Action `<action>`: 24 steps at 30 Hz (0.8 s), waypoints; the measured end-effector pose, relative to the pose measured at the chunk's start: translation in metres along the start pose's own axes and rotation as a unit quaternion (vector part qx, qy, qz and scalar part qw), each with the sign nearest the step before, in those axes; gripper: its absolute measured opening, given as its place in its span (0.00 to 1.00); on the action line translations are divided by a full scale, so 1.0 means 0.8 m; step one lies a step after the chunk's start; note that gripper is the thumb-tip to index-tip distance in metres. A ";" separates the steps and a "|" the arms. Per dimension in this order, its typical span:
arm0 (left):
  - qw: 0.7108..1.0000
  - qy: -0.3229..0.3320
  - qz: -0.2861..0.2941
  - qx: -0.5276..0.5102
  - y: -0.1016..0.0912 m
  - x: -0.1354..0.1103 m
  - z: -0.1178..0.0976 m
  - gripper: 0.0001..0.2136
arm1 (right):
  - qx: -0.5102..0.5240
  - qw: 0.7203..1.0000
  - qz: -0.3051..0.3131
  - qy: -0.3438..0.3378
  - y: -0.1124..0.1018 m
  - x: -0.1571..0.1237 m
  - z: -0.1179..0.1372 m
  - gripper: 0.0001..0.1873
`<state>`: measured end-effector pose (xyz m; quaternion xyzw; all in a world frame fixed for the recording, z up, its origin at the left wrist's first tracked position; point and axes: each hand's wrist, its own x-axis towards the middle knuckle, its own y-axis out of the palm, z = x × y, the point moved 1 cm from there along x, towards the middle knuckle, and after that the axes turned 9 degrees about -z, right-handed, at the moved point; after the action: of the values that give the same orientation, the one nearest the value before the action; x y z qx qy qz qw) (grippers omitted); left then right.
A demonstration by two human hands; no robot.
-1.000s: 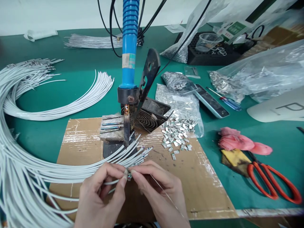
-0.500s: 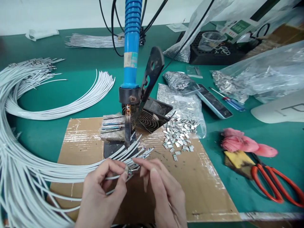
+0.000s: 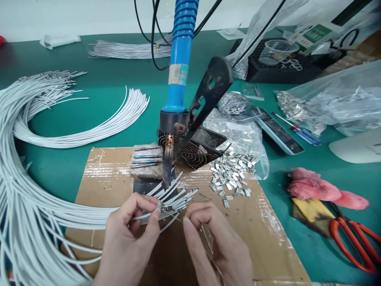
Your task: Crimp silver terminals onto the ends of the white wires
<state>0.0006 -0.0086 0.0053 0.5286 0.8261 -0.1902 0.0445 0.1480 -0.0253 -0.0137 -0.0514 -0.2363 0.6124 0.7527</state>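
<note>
My left hand (image 3: 132, 234) pinches a white cable (image 3: 137, 217) between thumb and forefinger, and a small metal tab (image 3: 168, 208) sits by the fingertips at the cable's end. Just to the right, my right hand (image 3: 218, 238) is closed on a thin solder wire (image 3: 206, 238), which trails down through the palm. Its free end points toward the tab. Above both hands stands a blue-handled soldering iron (image 3: 177, 89), its dark tip (image 3: 167, 171) aimed down over more white cable ends (image 3: 178, 196).
A cardboard sheet (image 3: 268, 246) lies under the hands. Loose metal tabs (image 3: 230, 176) are heaped to the right, by a plastic bag (image 3: 258, 155). Red-handled scissors (image 3: 347, 242), a phone (image 3: 279, 131) and a screwdriver (image 3: 300, 131) lie further right. A big cable bundle (image 3: 18, 174) curves along the left.
My right hand has drawn away from the left one, to the right, and its fingers have curled in. The whole view has shifted slightly. The left hand keeps its pinch.
</note>
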 end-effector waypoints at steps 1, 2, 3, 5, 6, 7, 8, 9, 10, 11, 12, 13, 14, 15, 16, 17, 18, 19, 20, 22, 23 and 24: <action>1.000 0.001 -0.001 0.001 0.000 0.001 0.000 0.06 | -0.009 1.000 -0.001 -0.019 0.001 0.000 0.001 0.10; 1.000 0.003 0.000 0.003 0.000 0.002 0.001 0.06 | -0.018 0.999 -0.010 -0.032 0.003 0.000 0.003 0.10; 1.000 0.005 0.000 0.007 -0.001 0.003 0.001 0.05 | -0.026 0.999 -0.025 -0.037 0.004 -0.001 0.004 0.10; 1.000 0.007 0.003 0.015 -0.001 0.005 0.002 0.05 | -0.037 0.997 -0.065 -0.023 0.008 -0.003 0.008 0.10; 1.000 0.007 0.005 0.017 -0.001 0.005 0.002 0.05 | -0.040 0.995 -0.085 -0.015 0.010 -0.004 0.010 0.10; 1.000 0.006 0.006 0.017 -0.001 0.006 0.002 0.05 | -0.044 0.994 -0.102 -0.007 0.011 -0.005 0.012 0.11; 1.000 0.005 0.007 0.018 0.000 0.006 0.002 0.06 | -0.049 0.992 -0.114 -0.002 0.012 -0.006 0.013 0.10; 1.000 0.006 0.008 0.019 0.000 0.006 0.002 0.06 | -0.056 0.991 -0.123 0.002 0.013 -0.006 0.015 0.10; 1.000 0.007 0.009 0.020 0.001 0.006 0.002 0.06 | -0.065 0.989 -0.130 0.004 0.013 -0.006 0.016 0.10; 1.000 0.008 0.008 0.020 0.002 0.005 0.002 0.06 | -0.073 0.988 -0.133 0.006 0.014 -0.006 0.017 0.11; 1.000 0.008 0.008 0.019 0.003 0.005 0.001 0.06 | -0.077 0.988 -0.134 0.009 0.015 -0.006 0.018 0.11; 1.000 0.007 0.007 0.018 0.004 0.005 0.001 0.06 | -0.076 0.988 -0.134 0.014 0.016 -0.006 0.018 0.11; 1.000 0.008 0.005 0.018 0.004 0.005 0.000 0.06 | -0.072 0.989 -0.132 0.021 0.017 -0.006 0.018 0.11; 1.000 0.009 0.004 0.018 0.005 0.005 0.000 0.06 | -0.063 0.989 -0.129 0.029 0.018 -0.006 0.018 0.10; 1.000 0.012 0.001 0.020 0.006 0.005 0.000 0.06 | -0.050 0.990 -0.128 0.036 0.019 -0.006 0.017 0.10; 1.000 0.016 -0.001 0.023 0.006 0.005 -0.001 0.06 | -0.037 0.990 -0.129 0.041 0.020 -0.005 0.015 0.10; 0.999 0.020 -0.003 0.027 0.007 0.005 -0.001 0.06 | -0.022 0.990 -0.130 0.044 0.021 -0.005 0.014 0.10; 0.999 0.024 -0.006 0.031 0.007 0.005 -0.001 0.06 | -0.010 0.990 -0.130 0.046 0.022 -0.004 0.012 0.10; 0.999 0.027 -0.009 0.034 0.007 0.005 -0.001 0.06 | 0.001 0.991 -0.128 0.048 0.022 -0.003 0.010 0.10; 0.999 0.029 -0.018 0.040 0.008 0.005 -0.001 0.06 | 0.010 0.991 -0.122 0.057 0.022 -0.001 0.008 0.11; 0.998 0.029 -0.022 0.043 0.008 0.005 -0.001 0.06 | 0.013 0.991 -0.118 0.063 0.022 0.000 0.008 0.11; 0.998 0.031 -0.026 0.046 0.008 0.004 -0.001 0.06 | 0.015 0.991 -0.114 0.070 0.022 0.001 0.008 0.11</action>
<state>0.0049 -0.0028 0.0035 0.5141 0.8309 -0.2126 -0.0101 0.1299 -0.0213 -0.0144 -0.0551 -0.1780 0.5209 0.8330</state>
